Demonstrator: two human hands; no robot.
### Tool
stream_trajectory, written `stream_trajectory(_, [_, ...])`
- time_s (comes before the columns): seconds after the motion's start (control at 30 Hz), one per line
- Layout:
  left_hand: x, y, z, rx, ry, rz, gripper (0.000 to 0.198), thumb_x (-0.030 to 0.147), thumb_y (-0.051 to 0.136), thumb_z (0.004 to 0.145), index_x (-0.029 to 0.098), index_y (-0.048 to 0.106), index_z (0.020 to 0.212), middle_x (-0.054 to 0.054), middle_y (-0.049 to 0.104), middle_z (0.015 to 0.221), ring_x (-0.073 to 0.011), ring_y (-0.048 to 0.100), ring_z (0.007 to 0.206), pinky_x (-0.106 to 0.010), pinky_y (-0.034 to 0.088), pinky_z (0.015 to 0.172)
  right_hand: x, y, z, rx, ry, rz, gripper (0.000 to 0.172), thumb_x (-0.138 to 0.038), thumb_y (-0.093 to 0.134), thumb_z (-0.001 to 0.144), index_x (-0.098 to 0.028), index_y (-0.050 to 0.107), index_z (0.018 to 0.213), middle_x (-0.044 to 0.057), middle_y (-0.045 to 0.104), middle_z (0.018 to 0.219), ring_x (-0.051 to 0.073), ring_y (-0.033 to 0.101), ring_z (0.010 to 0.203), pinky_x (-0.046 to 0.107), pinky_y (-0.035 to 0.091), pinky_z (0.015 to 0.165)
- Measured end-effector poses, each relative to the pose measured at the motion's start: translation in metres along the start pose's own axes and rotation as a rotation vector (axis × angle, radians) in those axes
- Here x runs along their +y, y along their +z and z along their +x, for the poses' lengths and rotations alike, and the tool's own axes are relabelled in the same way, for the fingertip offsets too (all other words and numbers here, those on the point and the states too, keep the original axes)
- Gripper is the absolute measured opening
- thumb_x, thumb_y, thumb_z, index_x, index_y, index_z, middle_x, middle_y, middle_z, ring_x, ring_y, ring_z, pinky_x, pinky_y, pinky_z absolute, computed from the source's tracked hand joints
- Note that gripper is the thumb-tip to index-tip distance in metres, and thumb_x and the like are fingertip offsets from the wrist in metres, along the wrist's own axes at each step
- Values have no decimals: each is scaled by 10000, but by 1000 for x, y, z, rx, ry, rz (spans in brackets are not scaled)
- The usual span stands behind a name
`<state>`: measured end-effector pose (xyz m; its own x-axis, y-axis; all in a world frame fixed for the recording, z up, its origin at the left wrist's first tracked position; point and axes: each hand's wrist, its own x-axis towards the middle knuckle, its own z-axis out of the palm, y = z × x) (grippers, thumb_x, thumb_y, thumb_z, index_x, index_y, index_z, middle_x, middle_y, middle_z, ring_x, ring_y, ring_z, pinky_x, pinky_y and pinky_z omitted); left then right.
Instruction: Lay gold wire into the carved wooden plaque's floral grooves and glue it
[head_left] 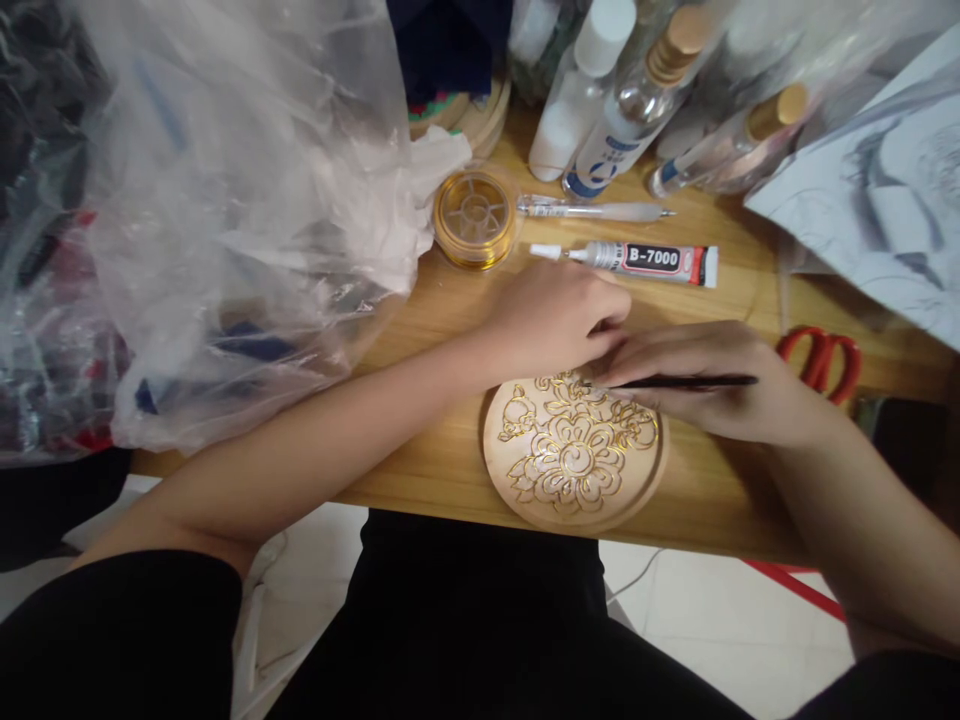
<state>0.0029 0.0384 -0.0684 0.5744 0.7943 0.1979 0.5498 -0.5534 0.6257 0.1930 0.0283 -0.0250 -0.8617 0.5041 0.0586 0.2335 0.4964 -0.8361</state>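
A round wooden plaque (577, 458) lies near the table's front edge. Gold wire outlines on its face form a large flower and smaller shapes around it. At its upper edge my left hand (564, 318) has its fingers curled in, close against the right hand; what they pinch, if anything, is hidden. My right hand (705, 375) is closed around slim black tweezers (690, 381), low over the plaque's upper right part. The tips of the tweezers are mostly covered by fingers. Just beyond the left hand lies a spool of gold wire (474, 218).
Behind the hands lie a B-7000 glue tube (652, 262) and a mechanical pencil (600, 210). Bottles (622, 125) stand at the back. Plastic bags (262, 200) crowd the left. Red-handled scissors (821, 362) and printed sheets (885, 190) are on the right.
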Motion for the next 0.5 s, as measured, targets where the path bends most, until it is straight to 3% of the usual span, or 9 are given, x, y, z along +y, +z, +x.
stream_trajectory(0.5, [1,-2,0,-31,-19,-7,169,258,630,803,169,649,660,-1,621,656,-125,532,621,-282,274,563,2,2,2,52,50,107,129,-86,662,812,-159,678,918,70,714,858,117,687,814,176,555,725])
